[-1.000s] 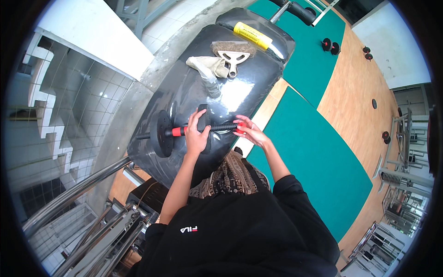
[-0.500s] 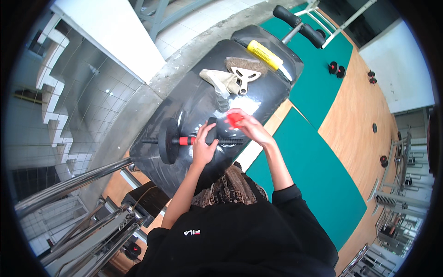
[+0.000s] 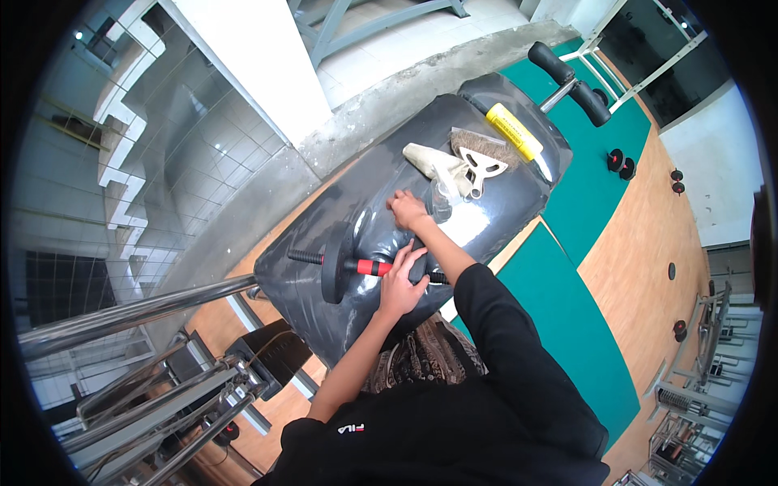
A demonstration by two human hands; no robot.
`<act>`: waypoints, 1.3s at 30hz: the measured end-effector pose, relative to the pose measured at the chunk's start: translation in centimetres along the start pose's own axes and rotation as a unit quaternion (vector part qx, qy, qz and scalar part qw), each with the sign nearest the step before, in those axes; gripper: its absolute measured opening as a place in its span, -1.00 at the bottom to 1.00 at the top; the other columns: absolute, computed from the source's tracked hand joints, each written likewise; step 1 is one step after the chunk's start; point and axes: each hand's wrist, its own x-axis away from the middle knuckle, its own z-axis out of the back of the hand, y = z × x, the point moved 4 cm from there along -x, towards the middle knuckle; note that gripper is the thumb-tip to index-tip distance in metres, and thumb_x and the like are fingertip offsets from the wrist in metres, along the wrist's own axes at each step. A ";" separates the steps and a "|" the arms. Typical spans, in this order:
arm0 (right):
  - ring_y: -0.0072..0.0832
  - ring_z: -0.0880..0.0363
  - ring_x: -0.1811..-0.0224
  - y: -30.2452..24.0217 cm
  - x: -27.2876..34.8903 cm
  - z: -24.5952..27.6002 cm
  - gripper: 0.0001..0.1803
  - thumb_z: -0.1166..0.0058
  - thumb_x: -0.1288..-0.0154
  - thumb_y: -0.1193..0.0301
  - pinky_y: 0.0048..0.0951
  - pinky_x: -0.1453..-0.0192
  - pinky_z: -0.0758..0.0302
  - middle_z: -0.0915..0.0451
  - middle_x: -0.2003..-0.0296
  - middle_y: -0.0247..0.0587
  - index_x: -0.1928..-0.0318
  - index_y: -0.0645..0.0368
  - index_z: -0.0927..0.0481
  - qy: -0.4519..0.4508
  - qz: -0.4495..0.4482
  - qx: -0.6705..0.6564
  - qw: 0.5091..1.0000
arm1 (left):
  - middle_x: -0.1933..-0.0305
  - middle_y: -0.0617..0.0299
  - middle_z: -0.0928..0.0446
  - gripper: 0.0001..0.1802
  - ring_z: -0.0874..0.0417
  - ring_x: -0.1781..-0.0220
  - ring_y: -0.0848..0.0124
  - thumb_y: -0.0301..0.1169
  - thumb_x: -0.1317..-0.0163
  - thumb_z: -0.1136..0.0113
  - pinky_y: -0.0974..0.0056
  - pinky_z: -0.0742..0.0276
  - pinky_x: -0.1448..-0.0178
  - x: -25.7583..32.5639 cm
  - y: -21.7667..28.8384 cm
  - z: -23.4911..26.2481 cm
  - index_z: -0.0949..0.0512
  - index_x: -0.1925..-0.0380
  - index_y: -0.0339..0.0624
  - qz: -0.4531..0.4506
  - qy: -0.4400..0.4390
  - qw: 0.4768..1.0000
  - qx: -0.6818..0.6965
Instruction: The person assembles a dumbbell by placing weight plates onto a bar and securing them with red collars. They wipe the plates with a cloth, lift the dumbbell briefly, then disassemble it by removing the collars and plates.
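A dumbbell with a red-and-black handle (image 3: 373,267) lies across the black padded bench (image 3: 478,235). Its large black plate (image 3: 336,263) sits near the left end of the threaded bar, and a smaller black plate (image 3: 418,266) is towards the right end. My left hand (image 3: 401,283) wraps round the handle, its fingers and thumb against the smaller plate. Beyond the dumbbell, my right hand (image 3: 408,211) is low over the bench with curled fingers; whatever they hold is hidden. Beside that hand lies a clear plastic item (image 3: 442,198).
Farther along the bench lie an off-white cloth (image 3: 429,162), a bristle brush with a white handle (image 3: 482,166) and a yellow tube (image 3: 515,134). A chrome rail (image 3: 146,312) runs at the left. Green matting (image 3: 559,324) covers floor at the right, with small dumbbells (image 3: 621,164) beyond.
My right hand has swung left, from beyond the bar's right end to over the bench. The red piece in its fingers no longer shows. My left hand stays on the dumbbell as the view shifts.
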 end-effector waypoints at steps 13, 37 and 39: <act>0.06 -0.03 -0.36 -4.2 24.0 -3.3 0.25 -0.47 0.21 0.24 -0.14 -0.41 -0.10 -0.05 -0.25 0.23 -0.36 0.36 0.15 0.174 -0.060 -0.464 0.866 | -0.29 -0.10 -0.27 -0.48 -0.34 -0.31 0.05 -0.19 -0.41 0.18 0.13 -0.23 -0.34 -0.5 -3.3 -1.2 -0.11 -0.24 -0.27 0.083 -0.060 0.991 0.086; 0.08 -0.61 0.29 -5.0 23.2 -3.5 -0.39 -0.16 -0.13 0.44 -0.17 0.19 -0.53 -0.58 0.32 0.26 -0.21 0.25 -0.31 0.419 -0.247 -0.381 0.786 | 0.33 0.16 -0.62 -0.66 -0.66 0.26 0.17 -0.27 0.10 -0.39 0.08 -0.51 0.16 -1.6 -7.5 1.2 -0.51 0.32 -0.08 -0.122 -0.137 0.896 -0.404; 0.13 -0.57 0.24 -4.4 23.1 -3.1 -0.37 -0.15 -0.13 0.40 -0.09 0.11 -0.52 -0.57 0.24 0.29 -0.23 0.22 -0.29 0.421 -0.240 -0.356 0.799 | 0.34 0.14 -0.61 -0.64 -0.66 0.28 0.14 -0.23 0.09 -0.39 0.07 -0.52 0.19 -1.6 -7.4 1.4 -0.51 0.30 -0.09 -0.133 -0.162 0.901 -0.380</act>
